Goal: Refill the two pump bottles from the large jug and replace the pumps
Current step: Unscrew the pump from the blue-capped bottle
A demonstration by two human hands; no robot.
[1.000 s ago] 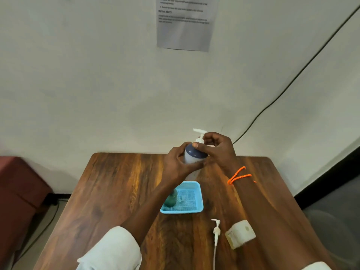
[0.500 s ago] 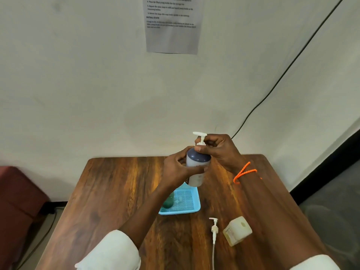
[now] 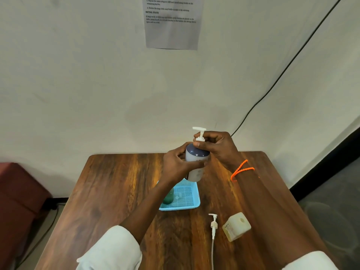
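A white pump bottle (image 3: 195,168) with a dark blue shoulder is held up above the table. My left hand (image 3: 178,164) wraps its body. My right hand (image 3: 216,146) pinches the collar of the white pump (image 3: 199,133) seated on its neck. A second pump (image 3: 213,225) with a long tube lies loose on the wooden table (image 3: 116,191). Beside it sits a pale yellow square jug (image 3: 236,227) with an open round mouth. A green bottle (image 3: 168,196) stands in the blue tray (image 3: 190,205), partly hidden by my left forearm.
The wall lies just behind the table, with a printed sheet (image 3: 172,22) taped up and a black cable (image 3: 272,84) running down it. A dark red seat (image 3: 17,195) sits at the left. Grey floor (image 3: 331,201) lies to the right.
The camera view shifted up slightly. The bottle rose a little above the tray, and my right hand's fingers moved from the blue shoulder up to the pump collar.
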